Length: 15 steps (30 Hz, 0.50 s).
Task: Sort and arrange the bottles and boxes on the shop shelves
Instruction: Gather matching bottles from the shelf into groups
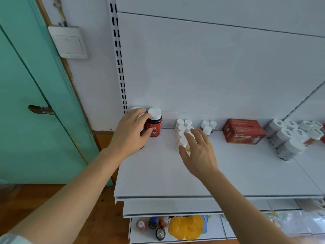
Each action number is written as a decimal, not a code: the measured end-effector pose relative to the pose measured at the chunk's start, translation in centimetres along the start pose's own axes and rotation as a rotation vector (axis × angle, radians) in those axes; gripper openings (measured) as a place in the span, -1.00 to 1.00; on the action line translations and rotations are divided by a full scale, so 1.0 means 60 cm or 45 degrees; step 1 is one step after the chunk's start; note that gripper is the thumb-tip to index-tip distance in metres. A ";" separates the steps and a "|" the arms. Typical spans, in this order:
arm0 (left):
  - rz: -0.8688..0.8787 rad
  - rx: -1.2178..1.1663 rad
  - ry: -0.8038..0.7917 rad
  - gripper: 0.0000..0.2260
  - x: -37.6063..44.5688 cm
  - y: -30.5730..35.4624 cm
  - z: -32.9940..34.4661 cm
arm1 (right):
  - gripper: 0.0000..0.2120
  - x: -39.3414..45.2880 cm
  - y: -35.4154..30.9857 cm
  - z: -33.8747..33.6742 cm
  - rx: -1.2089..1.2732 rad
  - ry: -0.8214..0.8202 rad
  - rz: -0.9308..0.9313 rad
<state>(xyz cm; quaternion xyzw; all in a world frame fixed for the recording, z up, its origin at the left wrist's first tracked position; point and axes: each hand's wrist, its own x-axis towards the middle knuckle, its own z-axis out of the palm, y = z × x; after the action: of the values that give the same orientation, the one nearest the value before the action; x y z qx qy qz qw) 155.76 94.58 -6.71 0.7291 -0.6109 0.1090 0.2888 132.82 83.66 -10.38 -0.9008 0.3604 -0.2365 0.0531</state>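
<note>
On the white shelf (158, 166), my left hand (131, 132) grips a dark bottle that it mostly hides, right beside a red-labelled dark bottle with a white cap (154, 123) at the back left. My right hand (197, 152) hovers with spread fingers over the front of a double row of small white-capped bottles (182, 128). Three small dark bottles with white caps (208, 126) stand further right, then a red box (243, 131) and a cluster of grey-labelled white-capped bottles (290, 136).
A white slotted upright (119, 64) and back panel bound the shelf. Lower shelves hold small bottles (153, 224), a yellow packet (186, 226) and clear plastic packs (295, 221). A green door (31, 95) and a wall switch (69, 42) lie left.
</note>
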 end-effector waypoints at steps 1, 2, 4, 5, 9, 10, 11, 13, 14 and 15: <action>0.026 0.010 0.014 -0.65 0.004 0.014 0.004 | -0.52 -0.003 0.004 -0.007 -0.022 0.004 0.016; 0.043 0.020 0.021 -0.67 0.007 0.029 0.009 | -0.52 -0.006 0.010 -0.015 -0.044 0.007 0.028; 0.068 0.037 0.012 -0.68 0.009 0.055 0.023 | -0.50 -0.013 0.024 -0.029 -0.077 0.010 0.061; 0.082 0.038 -0.006 -0.66 0.013 0.073 0.032 | -0.48 -0.018 0.036 -0.039 -0.091 0.005 0.083; 0.111 0.037 -0.056 -0.58 0.035 0.152 0.072 | -0.43 -0.043 0.091 -0.080 -0.167 -0.016 0.160; 0.128 0.035 -0.056 -0.57 0.044 0.180 0.085 | -0.43 -0.053 0.112 -0.094 -0.175 -0.014 0.185; 0.144 0.039 -0.061 -0.56 0.053 0.209 0.097 | -0.42 -0.064 0.133 -0.108 -0.180 -0.009 0.208; 0.170 0.064 -0.073 -0.56 0.072 0.270 0.124 | -0.43 -0.089 0.178 -0.136 -0.190 0.003 0.246; 0.179 0.070 -0.069 -0.57 0.081 0.303 0.139 | -0.43 -0.104 0.203 -0.152 -0.199 0.011 0.257; 0.185 0.068 -0.061 -0.58 0.090 0.338 0.153 | -0.43 -0.117 0.229 -0.169 -0.211 0.024 0.267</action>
<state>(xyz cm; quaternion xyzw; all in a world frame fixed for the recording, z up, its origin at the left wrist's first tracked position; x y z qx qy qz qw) 135.86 83.26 -5.56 0.6926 -0.6658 0.1284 0.2459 115.14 79.06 -7.82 -0.8572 0.4713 -0.2074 -0.0004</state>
